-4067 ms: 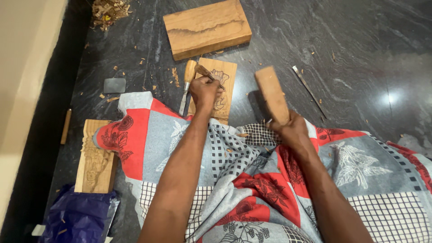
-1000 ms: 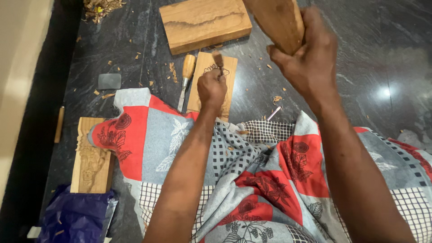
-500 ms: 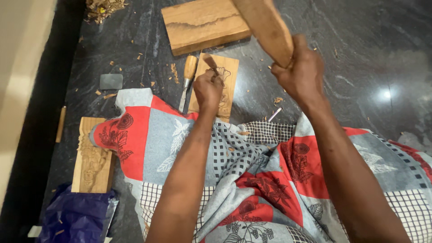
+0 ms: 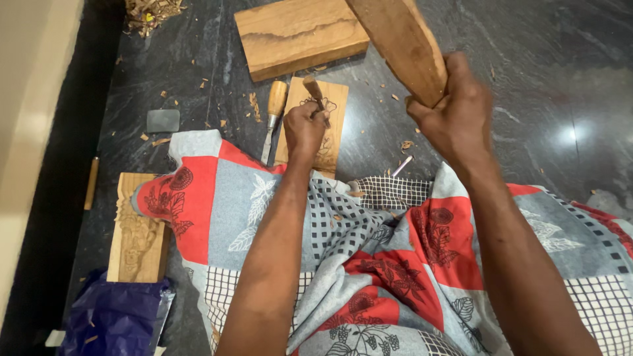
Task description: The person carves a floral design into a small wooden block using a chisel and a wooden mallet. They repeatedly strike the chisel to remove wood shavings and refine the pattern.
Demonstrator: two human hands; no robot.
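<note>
Head view: the right hand (image 4: 455,112) is gripping a heavy wooden mallet (image 4: 399,43) at about one o'clock, fingers wrapped fully round its lower end, the club slanting up toward twelve and off the top edge. The left hand (image 4: 304,128) is sitting near the centre, closed tight around a chisel (image 4: 315,92) whose wooden top is sticking out above the knuckles; the blade is hidden under the fist, so the exact contact point cannot be told. Under that hand a small carved panel (image 4: 333,109) is lying flat on the dark stone floor (image 4: 527,72), partly tucked under the patterned cloth (image 4: 369,264) across the lap.

Compared with half a second ago, the mallet is sitting slightly lower and closer to the chisel head, while the left hand is staying put on the panel; it looks like a striking swing in progress. Against the frame four seconds back, when the mallet was held low by the knee at three o'clock, it is now raised high.

A spare chisel with a pale handle (image 4: 273,112) is lying just left of the panel, a larger plank (image 4: 297,33) at twelve, another carved strip (image 4: 135,231) at eight, wood chips scattered about.
</note>
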